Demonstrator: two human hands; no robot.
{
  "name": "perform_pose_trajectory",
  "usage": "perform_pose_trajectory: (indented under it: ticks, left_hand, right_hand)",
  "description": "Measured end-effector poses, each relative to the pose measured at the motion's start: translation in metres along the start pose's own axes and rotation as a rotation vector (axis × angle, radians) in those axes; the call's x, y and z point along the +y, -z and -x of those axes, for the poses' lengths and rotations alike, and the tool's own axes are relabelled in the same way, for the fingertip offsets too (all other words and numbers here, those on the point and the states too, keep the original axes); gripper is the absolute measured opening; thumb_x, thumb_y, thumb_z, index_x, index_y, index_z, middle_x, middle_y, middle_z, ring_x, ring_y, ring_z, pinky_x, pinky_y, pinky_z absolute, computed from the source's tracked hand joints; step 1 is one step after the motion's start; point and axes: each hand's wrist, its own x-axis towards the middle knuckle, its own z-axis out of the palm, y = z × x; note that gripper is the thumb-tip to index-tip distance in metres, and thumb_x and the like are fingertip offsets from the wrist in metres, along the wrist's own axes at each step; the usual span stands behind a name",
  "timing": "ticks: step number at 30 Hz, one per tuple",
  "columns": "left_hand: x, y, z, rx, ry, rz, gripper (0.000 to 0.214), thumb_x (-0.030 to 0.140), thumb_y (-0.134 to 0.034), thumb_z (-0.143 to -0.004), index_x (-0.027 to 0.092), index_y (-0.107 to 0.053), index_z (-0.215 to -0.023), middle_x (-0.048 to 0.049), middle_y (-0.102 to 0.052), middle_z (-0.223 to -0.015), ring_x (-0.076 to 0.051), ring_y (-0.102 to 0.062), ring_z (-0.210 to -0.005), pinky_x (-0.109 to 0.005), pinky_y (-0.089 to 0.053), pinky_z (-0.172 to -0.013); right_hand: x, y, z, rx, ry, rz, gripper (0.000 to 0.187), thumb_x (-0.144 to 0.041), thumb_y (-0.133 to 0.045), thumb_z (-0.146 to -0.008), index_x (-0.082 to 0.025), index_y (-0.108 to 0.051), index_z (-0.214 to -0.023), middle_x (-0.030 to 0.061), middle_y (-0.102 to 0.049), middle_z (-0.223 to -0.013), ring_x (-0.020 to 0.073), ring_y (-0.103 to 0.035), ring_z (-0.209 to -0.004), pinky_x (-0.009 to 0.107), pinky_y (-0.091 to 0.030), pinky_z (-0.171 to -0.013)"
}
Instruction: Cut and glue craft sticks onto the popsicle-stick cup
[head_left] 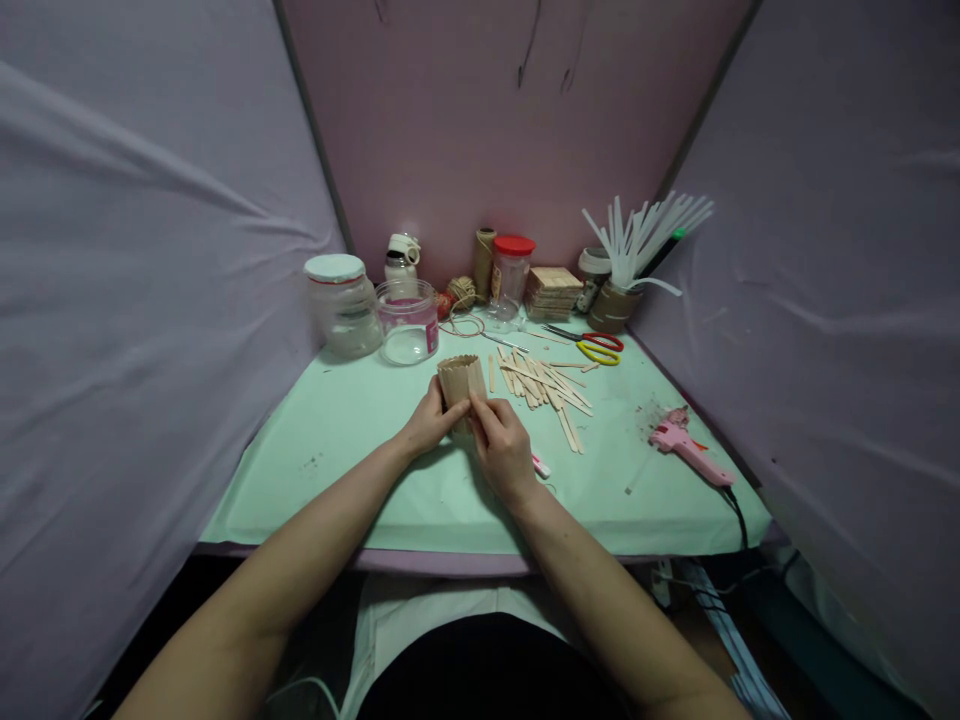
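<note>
A round cup faced with wooden craft sticks [462, 376] is held upright over the middle of the table, its scalloped rim facing up. My left hand [433, 420] wraps round its left side, thumb across the front. The fingers of my right hand [504, 445] are closed against the lower right of its wall; whether a single stick is pinched there is hidden. Just beyond lies a loose pile of craft sticks [544, 385]. Partly behind my right wrist is a small pink and white tool [540, 465].
A pink glue gun [690, 455] lies at the right, its cord running off the edge. Scissors [592, 343] lie behind the sticks. Along the back stand a lidded jar [343, 310], an open clear tub [409, 325], a red-lidded jar [512, 275] and a pot of glue sticks [613, 308].
</note>
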Motion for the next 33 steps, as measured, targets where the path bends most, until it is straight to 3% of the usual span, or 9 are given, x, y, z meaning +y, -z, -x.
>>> perform_pose_trajectory:
  ticks: [16, 21, 25, 29, 33]
  left_hand:
    - [-0.0023, 0.0021, -0.0009, 0.038, -0.031, -0.069, 0.064, 0.049, -0.066, -0.073, 0.016, -0.043, -0.124, -0.0124, -0.060, -0.121, -0.029, -0.056, -0.113, -0.042, -0.044, -0.097]
    - [0.0001, 0.0025, -0.0057, 0.095, 0.005, 0.110, 0.067, 0.050, -0.064, -0.071, 0.018, -0.042, -0.125, -0.0112, -0.058, -0.124, -0.028, -0.055, -0.116, -0.041, -0.044, -0.099]
    - [0.0037, 0.0016, -0.0075, 0.103, 0.062, 0.192, 0.064, 0.051, -0.061, -0.072, 0.018, -0.041, -0.123, -0.0115, -0.057, -0.126, -0.028, -0.053, -0.119, -0.040, -0.043, -0.101]
    - [0.0043, -0.0001, -0.0036, 0.128, 0.020, 0.052, 0.066, 0.049, -0.065, -0.072, 0.016, -0.040, -0.124, -0.0132, -0.057, -0.125, -0.029, -0.054, -0.117, -0.042, -0.043, -0.100]
    - [0.0023, 0.0000, 0.0003, 0.141, 0.019, -0.140, 0.068, 0.049, -0.070, -0.070, 0.017, -0.041, -0.121, -0.0118, -0.061, -0.115, -0.029, -0.059, -0.107, -0.042, -0.048, -0.090]
  right_hand:
    - [0.0004, -0.0004, 0.0002, 0.030, -0.016, -0.078, 0.039, -0.020, -0.048, -0.094, -0.023, -0.054, -0.133, 0.0094, -0.057, -0.098, 0.0205, -0.058, -0.089, 0.035, -0.053, -0.077]
    - [0.0022, 0.0041, -0.0009, 0.096, -0.132, -0.183, 0.027, -0.019, -0.052, -0.091, -0.020, -0.061, -0.116, 0.0074, -0.058, -0.097, 0.0164, -0.059, -0.078, 0.031, -0.053, -0.070]
    - [0.0006, 0.0062, -0.0029, 0.075, -0.081, -0.153, 0.014, -0.023, -0.055, -0.090, -0.020, -0.062, -0.102, 0.0054, -0.061, -0.087, 0.0174, -0.057, -0.076, 0.032, -0.050, -0.072]
    - [-0.0004, 0.0020, -0.0053, 0.062, -0.077, -0.076, 0.011, -0.025, -0.056, -0.091, -0.018, -0.064, -0.092, 0.0058, -0.064, -0.082, 0.0184, -0.057, -0.077, 0.032, -0.047, -0.072]
    - [0.0016, -0.0027, -0.0071, 0.060, -0.183, -0.042, 0.015, -0.021, -0.053, -0.091, -0.017, -0.065, -0.084, 0.0046, -0.065, -0.076, 0.0167, -0.058, -0.071, 0.029, -0.045, -0.068]
